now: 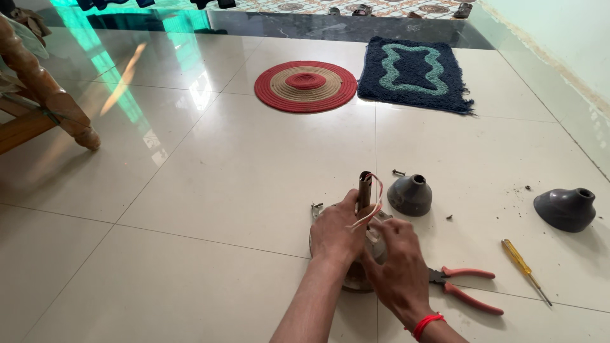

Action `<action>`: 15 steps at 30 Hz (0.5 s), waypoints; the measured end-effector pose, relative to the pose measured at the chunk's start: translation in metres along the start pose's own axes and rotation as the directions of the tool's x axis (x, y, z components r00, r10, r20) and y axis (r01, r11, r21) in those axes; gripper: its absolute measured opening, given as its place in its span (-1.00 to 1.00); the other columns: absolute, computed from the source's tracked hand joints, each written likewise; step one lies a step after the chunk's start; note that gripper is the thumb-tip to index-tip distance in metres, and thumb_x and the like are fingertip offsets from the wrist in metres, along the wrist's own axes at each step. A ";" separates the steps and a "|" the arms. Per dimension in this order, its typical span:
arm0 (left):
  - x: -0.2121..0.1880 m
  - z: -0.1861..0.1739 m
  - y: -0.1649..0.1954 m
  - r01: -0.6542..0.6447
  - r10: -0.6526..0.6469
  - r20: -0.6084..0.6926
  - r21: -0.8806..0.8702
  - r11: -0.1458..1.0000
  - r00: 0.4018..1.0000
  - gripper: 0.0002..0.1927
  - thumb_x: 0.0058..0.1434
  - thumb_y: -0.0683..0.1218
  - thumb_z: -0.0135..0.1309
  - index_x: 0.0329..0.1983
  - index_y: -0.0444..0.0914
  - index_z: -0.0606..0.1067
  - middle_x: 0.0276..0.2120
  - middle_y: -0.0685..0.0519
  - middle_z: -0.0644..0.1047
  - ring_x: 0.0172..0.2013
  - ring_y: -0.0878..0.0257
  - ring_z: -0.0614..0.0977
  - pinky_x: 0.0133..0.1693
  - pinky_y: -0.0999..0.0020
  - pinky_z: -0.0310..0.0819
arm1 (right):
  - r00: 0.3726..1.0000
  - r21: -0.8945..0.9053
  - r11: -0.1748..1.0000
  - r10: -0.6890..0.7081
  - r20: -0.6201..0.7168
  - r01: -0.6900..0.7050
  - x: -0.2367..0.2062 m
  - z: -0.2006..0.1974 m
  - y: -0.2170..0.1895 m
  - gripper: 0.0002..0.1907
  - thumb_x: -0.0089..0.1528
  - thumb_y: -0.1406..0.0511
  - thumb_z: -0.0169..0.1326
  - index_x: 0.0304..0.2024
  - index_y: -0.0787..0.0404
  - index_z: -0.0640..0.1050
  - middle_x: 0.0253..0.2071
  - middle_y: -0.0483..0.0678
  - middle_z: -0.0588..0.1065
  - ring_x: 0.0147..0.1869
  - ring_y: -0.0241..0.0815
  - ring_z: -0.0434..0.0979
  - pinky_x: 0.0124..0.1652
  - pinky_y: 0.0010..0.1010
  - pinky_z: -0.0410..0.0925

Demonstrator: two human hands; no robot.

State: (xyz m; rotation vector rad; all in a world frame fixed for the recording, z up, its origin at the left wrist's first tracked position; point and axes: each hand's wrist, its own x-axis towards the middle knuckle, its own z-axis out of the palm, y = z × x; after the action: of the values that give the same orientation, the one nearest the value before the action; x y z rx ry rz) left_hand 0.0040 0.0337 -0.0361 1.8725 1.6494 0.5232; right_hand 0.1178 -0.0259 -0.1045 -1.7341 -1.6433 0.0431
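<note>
On the tiled floor, the left hand point(333, 232) grips the upright rod point(364, 189) of a fan motor point(356, 279), while the right hand point(397, 263) pinches its wires point(375, 203). The motor looks heavy and stiff, best held by rod or rim; the wires seem thin and fragile. Pliers point(467, 289) lie just right.

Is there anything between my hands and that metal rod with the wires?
Nothing visible stands in the way. Your left hand already grips the upright metal rod, and your right hand sits right beside it, near the red and white wires.
</note>
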 end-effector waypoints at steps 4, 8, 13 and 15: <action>-0.003 -0.004 0.004 0.029 -0.029 0.037 0.006 1.000 0.999 -0.58 0.30 0.33 -0.06 -0.01 -0.01 0.44 -0.36 0.01 0.65 -0.20 0.07 0.72 -0.17 0.00 0.59 | 0.998 -0.011 0.999 -0.053 0.018 0.053 -0.002 0.000 0.001 -0.56 0.12 0.15 0.24 -0.03 0.21 0.54 0.03 0.00 0.45 0.06 0.00 0.53 -0.14 -0.17 0.47; -0.006 -0.006 0.009 0.033 -0.036 0.043 0.061 0.998 0.998 -0.56 0.33 0.33 -0.07 0.02 -0.05 0.42 -0.35 -0.01 0.65 -0.19 0.04 0.71 -0.15 0.02 0.61 | 0.983 -0.091 0.978 -0.186 0.007 0.185 -0.006 0.003 -0.001 -0.57 0.13 0.15 0.23 -0.01 0.16 0.49 0.05 0.05 0.46 0.06 0.00 0.54 -0.08 -0.16 0.47; -0.007 -0.007 0.013 0.030 -0.031 0.010 0.107 0.994 0.999 -0.54 0.35 0.33 -0.08 0.07 -0.04 0.39 -0.32 -0.04 0.64 -0.16 -0.02 0.70 -0.12 -0.02 0.62 | 0.996 -0.065 0.994 -0.090 0.015 0.091 -0.007 0.001 0.000 -0.30 0.06 0.17 0.25 0.21 0.27 0.39 -0.02 0.10 0.48 0.00 0.09 0.54 -0.16 -0.10 0.46; -0.007 -0.009 0.011 0.049 -0.052 0.024 0.084 0.995 0.998 -0.56 0.35 0.32 -0.08 0.09 -0.02 0.40 -0.32 -0.04 0.64 -0.17 -0.02 0.70 -0.11 -0.02 0.62 | 0.992 -0.090 0.993 -0.065 0.106 0.075 -0.007 -0.001 0.002 -0.29 0.07 0.18 0.24 0.26 0.17 0.41 -0.02 0.03 0.50 -0.03 0.04 0.58 -0.18 -0.12 0.48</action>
State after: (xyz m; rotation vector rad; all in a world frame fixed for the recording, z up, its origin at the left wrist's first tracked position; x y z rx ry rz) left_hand 0.0054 0.0278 -0.0219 1.8831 1.7202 0.4129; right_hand 0.1186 -0.0325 -0.1079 -1.7684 -1.8067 0.0230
